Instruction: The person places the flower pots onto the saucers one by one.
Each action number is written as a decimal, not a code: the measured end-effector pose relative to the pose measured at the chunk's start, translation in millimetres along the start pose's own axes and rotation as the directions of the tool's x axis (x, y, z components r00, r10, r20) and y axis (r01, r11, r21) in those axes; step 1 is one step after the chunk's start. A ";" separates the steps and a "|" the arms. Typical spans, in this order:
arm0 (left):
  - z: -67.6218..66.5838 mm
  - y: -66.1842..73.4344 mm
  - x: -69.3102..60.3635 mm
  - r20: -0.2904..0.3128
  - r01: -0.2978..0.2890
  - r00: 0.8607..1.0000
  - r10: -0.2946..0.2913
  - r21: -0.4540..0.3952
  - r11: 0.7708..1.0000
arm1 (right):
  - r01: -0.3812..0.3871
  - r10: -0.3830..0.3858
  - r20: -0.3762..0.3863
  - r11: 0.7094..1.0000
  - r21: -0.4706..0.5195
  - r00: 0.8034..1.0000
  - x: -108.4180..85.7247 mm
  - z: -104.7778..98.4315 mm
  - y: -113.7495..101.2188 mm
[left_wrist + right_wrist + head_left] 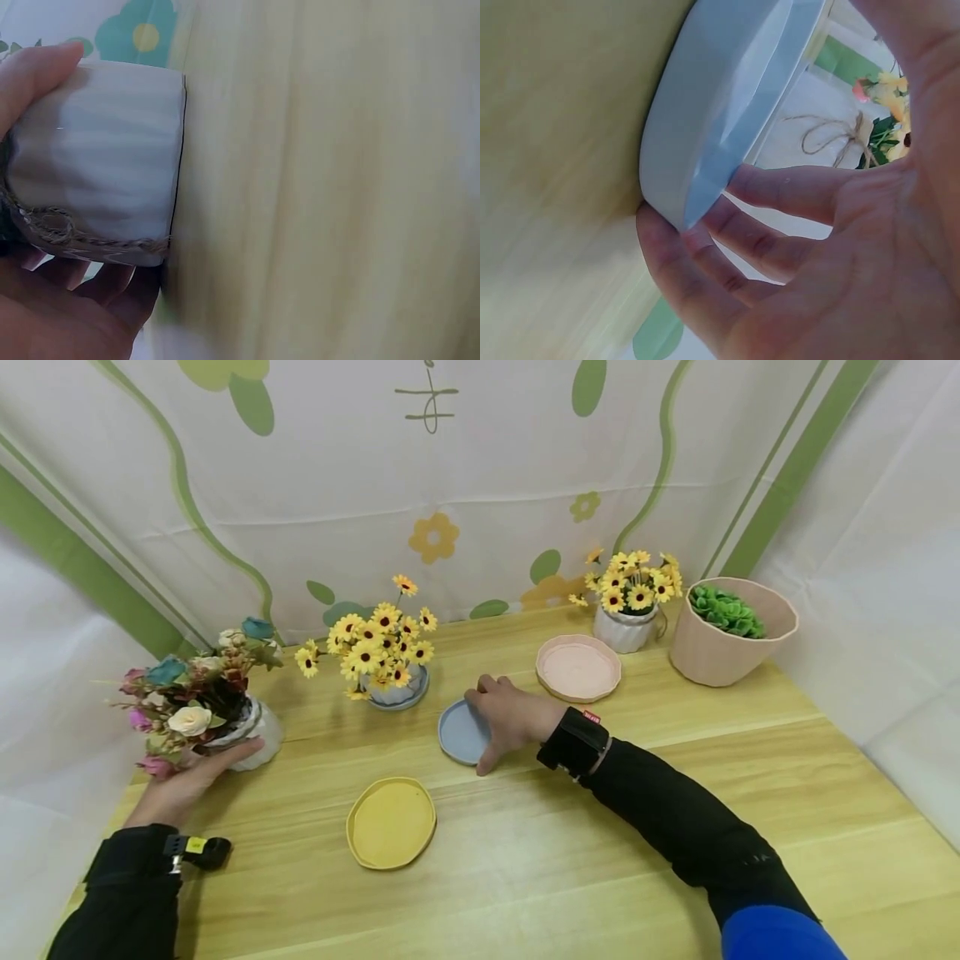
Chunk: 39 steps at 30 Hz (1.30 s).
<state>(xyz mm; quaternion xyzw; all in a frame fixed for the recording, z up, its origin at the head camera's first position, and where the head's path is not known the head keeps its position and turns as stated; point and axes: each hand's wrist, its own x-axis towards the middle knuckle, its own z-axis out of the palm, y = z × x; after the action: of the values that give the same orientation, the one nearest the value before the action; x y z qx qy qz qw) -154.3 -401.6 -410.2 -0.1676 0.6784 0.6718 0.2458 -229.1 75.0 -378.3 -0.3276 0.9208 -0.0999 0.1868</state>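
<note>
Right now your work centres on the blue-grey saucer (459,733), which lies near the middle of the wooden table (570,877), behind and to the right of the yellow saucer (392,823). Your right hand (513,714) has it by the rim, thumb on the near side and fingers curled at the far side, pinching the saucer between them; the right wrist view shows the fingertips at its edge. Over at the table's left, your left hand (187,783) grips the white pot (262,739) of artificial roses (191,718), with thumb and fingers on opposite sides of it; the pot's base is at the tabletop, though you cannot tell whether it bears fully on it. The step in hand looks like pairing this pot with a saucer, since the white sunflower pot (390,695) behind already stands on its own blue-grey dish (411,700). If so, the next move calls for bringing saucer and pot together, then setting the pot down centred and level, your right fingers clear of its base. Farther right, the pink saucer (579,668) lies bare just beside the second sunflower pot (624,631), and beyond that stands the pink planter (712,660) with a green succulent (726,610) inside.
</note>
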 end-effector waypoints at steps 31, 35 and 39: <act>30.6 3.1 -9.4 -0.073 0.016 0.997 0.010 0.350 0.936 | 0.061 -0.061 0.030 0.998 0.009 0.998 -44.7 16.2 -13.6; 30.0 5.2 -6.8 0.011 -0.047 0.999 0.046 0.330 0.943 | 0.050 -0.050 0.026 0.999 -0.009 0.998 -48.1 18.1 -14.6; 27.2 6.0 -8.0 0.054 -0.065 0.997 0.050 0.337 0.939 | 0.065 -0.066 0.029 0.998 0.005 0.997 -49.7 19.9 -15.9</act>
<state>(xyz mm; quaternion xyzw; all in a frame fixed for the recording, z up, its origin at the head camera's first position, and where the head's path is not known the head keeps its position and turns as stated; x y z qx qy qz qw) -148.1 -375.1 -400.2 -0.0879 0.7827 0.5557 0.2662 -176.5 93.5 -377.7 -0.3587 0.9065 -0.1029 0.1976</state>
